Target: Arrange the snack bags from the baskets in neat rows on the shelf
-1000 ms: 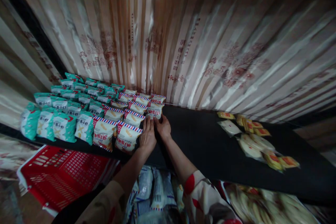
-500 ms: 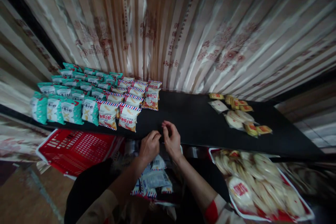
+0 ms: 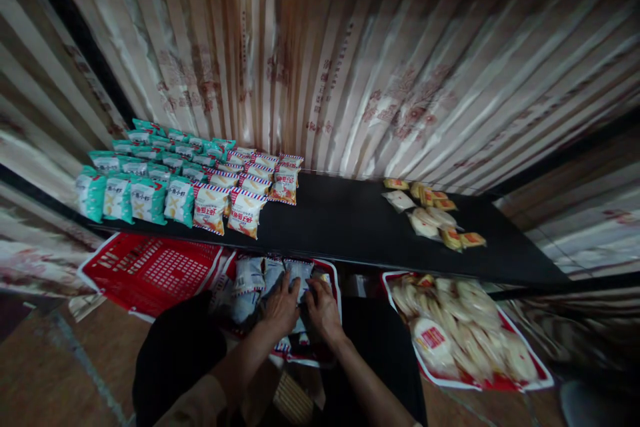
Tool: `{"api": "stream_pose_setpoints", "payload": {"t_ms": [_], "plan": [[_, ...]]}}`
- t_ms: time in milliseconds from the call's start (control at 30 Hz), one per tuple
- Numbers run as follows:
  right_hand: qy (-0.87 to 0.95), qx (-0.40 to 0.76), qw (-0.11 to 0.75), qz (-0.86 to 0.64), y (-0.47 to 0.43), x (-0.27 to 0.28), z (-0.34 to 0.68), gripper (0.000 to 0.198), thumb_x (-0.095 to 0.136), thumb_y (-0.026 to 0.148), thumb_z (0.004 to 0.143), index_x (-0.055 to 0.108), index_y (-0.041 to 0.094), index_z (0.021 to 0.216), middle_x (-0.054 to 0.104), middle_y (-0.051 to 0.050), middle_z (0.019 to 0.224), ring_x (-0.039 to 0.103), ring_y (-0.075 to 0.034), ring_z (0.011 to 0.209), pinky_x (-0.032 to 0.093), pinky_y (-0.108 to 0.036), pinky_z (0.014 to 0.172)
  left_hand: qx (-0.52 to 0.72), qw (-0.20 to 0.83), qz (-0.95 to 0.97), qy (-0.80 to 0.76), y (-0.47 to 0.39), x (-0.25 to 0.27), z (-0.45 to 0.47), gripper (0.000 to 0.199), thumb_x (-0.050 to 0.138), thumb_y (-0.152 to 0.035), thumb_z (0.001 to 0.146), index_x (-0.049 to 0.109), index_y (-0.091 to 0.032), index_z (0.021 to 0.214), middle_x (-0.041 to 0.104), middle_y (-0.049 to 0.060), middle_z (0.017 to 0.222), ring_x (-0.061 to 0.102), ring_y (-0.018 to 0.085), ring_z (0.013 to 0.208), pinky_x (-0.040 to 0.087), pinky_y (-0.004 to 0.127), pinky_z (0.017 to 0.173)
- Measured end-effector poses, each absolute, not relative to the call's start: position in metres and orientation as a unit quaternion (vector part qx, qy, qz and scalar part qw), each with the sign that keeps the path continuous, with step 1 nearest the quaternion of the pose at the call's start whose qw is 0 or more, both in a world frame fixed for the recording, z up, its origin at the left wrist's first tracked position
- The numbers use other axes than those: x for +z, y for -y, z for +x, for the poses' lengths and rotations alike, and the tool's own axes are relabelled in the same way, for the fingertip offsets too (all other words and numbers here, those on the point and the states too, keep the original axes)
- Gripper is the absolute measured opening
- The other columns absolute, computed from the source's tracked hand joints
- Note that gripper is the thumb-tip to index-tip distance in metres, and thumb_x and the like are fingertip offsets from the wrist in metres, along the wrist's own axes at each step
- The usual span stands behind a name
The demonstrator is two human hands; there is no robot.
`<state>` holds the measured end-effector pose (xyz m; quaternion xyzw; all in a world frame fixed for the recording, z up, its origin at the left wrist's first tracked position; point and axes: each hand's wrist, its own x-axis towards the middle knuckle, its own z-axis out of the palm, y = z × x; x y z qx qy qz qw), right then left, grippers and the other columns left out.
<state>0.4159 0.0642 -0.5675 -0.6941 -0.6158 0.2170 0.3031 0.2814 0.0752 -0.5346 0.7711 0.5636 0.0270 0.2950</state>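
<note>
My left hand (image 3: pixel 281 303) reaches down into a red basket with a white rim (image 3: pixel 338 287), its fingers stretched over the snack bags. Beside it my right hand (image 3: pixel 323 310) has its fingers apart and slightly bent, touching the bags. Between and just beyond my fingertips lies a grey-blue snack bag (image 3: pixel 299 269), back side up; no firm grip on it shows. Another snack bag (image 3: pixel 249 273) lies to the left in the same basket. On the black shelf (image 3: pixel 345 220) above stand rows of white-and-red snack bags (image 3: pixel 245 212), with teal snack bags (image 3: pixel 148 200) to their left.
A tilted red basket (image 3: pixel 155 270) is at the left. At the right, another basket (image 3: pixel 543 383) holds many round, pale packaged items (image 3: pixel 470 327). Small yellow packets (image 3: pixel 453 239) and pale packets (image 3: pixel 425 221) lie on the shelf's right part. A pleated curtain (image 3: pixel 310 60) hangs behind.
Both hands have come down from the shelf's front edge into the middle basket, their fingers opening out from a pinched pose. The view has shifted, showing more of that basket.
</note>
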Motion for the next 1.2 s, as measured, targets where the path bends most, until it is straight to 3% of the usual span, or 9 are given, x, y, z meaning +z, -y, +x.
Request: {"api": "stream_pose_setpoints", "payload": {"t_ms": [133,400,700,900,1067,1200], "plan": [[0.599,0.239,0.326,-0.691,-0.064,-0.566,0.409,0.032,0.044,0.027,0.079,0.067,0.017,0.099,0.065,-0.013,0.105,0.060,-0.025,0.102,0.046,-0.040,0.095,0.068,0.283,0.767,-0.572,-0.078,-0.540,0.279,0.056,0.045,-0.007,0.078,0.042,-0.013,0.134,0.038,0.016,0.144,0.039,0.024,0.131,0.038,0.034,0.105],[0.568,0.345,0.356,-0.656,-0.071,-0.525,0.411,0.038,0.045,0.046,0.083,0.068,0.019,0.098,0.068,-0.009,0.102,0.062,-0.023,0.098,0.047,-0.037,0.090,0.190,0.283,0.762,-0.551,-0.093,-0.523,0.249,0.035,0.044,-0.022,0.084,0.058,-0.021,0.117,0.060,0.006,0.123,0.056,0.018,0.111,0.044,0.031,0.097],[0.620,0.395,0.383,-0.560,-0.086,-0.492,0.407,0.042,0.061,0.041,0.077,0.062,0.020,0.113,0.065,-0.008,0.110,0.060,-0.022,0.100,0.048,-0.035,0.088,0.279,0.342,0.691,-0.573,-0.114,-0.489,0.224,0.035,0.037,-0.030,0.089,0.063,-0.021,0.109,0.068,0.005,0.109,0.061,0.017,0.100,0.044,0.028,0.092],[0.591,0.332,0.396,-0.620,-0.093,-0.491,0.414,0.045,0.063,0.044,0.073,0.064,0.019,0.110,0.065,-0.010,0.107,0.061,-0.024,0.097,0.048,-0.038,0.087,0.371,0.445,0.588,-0.565,-0.119,-0.489,0.227,0.035,0.043,-0.040,0.085,0.067,-0.020,0.100,0.072,0.004,0.093,0.064,0.018,0.084,0.048,0.027,0.077],[0.538,0.211,0.421,-0.700,-0.091,-0.494,0.415,0.068,0.062,0.054,0.069,0.053,0.012,0.123,0.053,-0.017,0.126,0.046,-0.030,0.119,0.038,-0.046,0.101,0.442,0.529,0.458,-0.561,-0.111,-0.504,0.242,0.036,0.051,-0.045,0.080,0.068,-0.017,0.094,0.071,0.004,0.086,0.064,0.018,0.076,0.051,0.025,0.066],[0.466,0.204,0.458,-0.729,-0.091,-0.501,0.409,0.096,0.064,0.058,0.066,0.026,0.012,0.141,0.036,-0.021,0.139,0.039,-0.031,0.127,0.038,-0.045,0.101,0.520,0.608,0.282,-0.530,-0.102,-0.506,0.259,0.044,0.060,-0.051,0.073,0.065,-0.014,0.095,0.070,0.006,0.088,0.065,0.016,0.073,0.053,0.025,0.061]]}}
